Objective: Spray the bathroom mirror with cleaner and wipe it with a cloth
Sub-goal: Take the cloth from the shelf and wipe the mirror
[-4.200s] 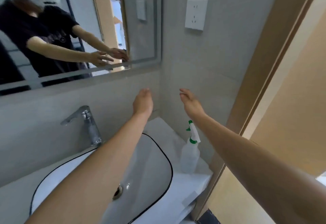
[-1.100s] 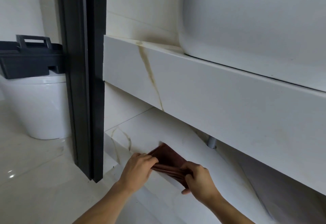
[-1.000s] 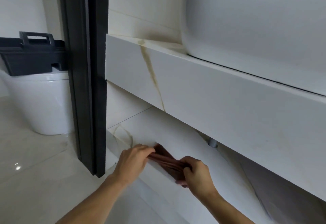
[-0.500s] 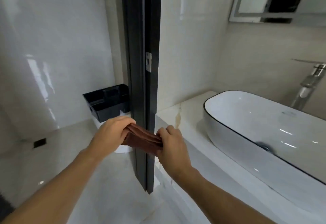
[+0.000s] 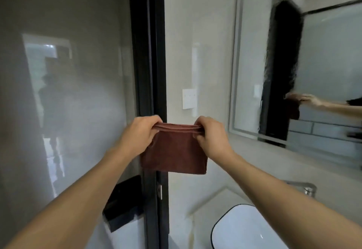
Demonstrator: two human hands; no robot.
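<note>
Head view: left hand [image 5: 140, 134] and right hand [image 5: 210, 136] pinch the folded cloth's [image 5: 174, 151] top corners.

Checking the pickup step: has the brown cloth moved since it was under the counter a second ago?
Yes. The brown cloth has come up, now held above the sink rim.

Pale stone counter [image 5: 211, 199], white black-rimmed basin [image 5: 244, 229] on it

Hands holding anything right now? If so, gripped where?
Both hold the folded brown cloth by its top edge: the left hand pinches the upper left corner, the right hand the upper right; the rest hangs below.
</note>
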